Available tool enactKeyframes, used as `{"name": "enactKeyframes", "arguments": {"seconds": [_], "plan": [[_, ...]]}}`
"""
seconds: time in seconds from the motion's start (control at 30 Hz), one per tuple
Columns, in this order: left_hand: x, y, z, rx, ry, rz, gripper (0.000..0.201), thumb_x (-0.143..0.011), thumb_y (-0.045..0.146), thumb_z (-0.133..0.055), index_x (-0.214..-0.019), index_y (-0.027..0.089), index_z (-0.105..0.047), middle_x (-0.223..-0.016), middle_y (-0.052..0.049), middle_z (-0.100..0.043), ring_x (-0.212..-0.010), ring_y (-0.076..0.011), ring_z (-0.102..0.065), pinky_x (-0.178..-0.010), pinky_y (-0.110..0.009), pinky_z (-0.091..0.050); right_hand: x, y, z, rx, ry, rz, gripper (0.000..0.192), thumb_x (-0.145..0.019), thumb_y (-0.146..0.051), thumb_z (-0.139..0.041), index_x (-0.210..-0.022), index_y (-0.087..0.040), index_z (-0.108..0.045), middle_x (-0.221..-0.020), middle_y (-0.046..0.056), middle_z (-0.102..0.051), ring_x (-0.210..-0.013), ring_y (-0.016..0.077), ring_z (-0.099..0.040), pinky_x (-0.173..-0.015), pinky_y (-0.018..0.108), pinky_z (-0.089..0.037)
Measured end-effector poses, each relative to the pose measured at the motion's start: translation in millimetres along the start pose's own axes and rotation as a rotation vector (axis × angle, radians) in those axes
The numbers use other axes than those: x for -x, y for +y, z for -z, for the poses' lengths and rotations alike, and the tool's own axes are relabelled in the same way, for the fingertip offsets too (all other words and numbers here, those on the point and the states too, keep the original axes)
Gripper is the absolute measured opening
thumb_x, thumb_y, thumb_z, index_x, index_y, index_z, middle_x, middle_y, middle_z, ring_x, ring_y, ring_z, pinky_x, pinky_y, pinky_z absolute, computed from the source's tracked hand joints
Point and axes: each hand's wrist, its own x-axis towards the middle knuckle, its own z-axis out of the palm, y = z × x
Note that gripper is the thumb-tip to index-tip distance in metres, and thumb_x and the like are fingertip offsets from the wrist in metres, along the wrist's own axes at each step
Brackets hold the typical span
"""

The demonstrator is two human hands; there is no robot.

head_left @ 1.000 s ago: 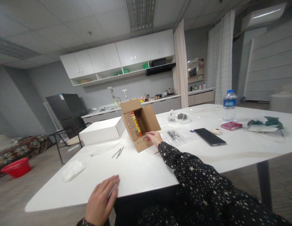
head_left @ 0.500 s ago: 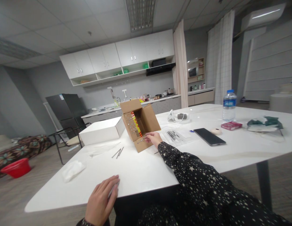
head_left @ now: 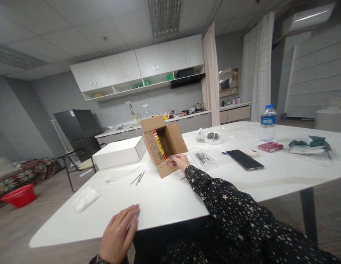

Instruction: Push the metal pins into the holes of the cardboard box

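While the left hand [head_left: 119,233] lies loosely curled over the near edge of a white table [head_left: 165,205], the right hand [head_left: 180,161] brings its fingertips nearly together at the lower flap of a cardboard box [head_left: 176,138]; whether either grips anything cannot be told. Tilted and open, the box sits between the table's near and far edges, its interior shadowed, small silvery dots [head_left: 150,141] marking one flap. A closed white box [head_left: 118,153] stands beside it, toward the left edge. Rightward, a clear plastic bag [head_left: 218,157] holds dark, slender pieces [head_left: 202,158].
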Motion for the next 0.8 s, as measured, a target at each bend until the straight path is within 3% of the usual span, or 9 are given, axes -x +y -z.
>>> {"name": "enactKeyframes", "arguments": {"seconds": [0.8], "plan": [[-1.7,1.7,0.7,0.008,0.006,0.007,0.028,-0.087,0.031,-0.048,-0.110,0.023,-0.062,-0.111,-0.003,-0.068,-0.100,-0.0174,-0.064,-0.080,-0.026,-0.052,0.5,-1.7,3.0,0.147,0.056,0.072,0.007,-0.072,-0.010,-0.056,-0.068,-0.014,-0.061,-0.054,0.001,-0.065,-0.041,0.0074,-0.055,-0.042,0.015,-0.045]]}}
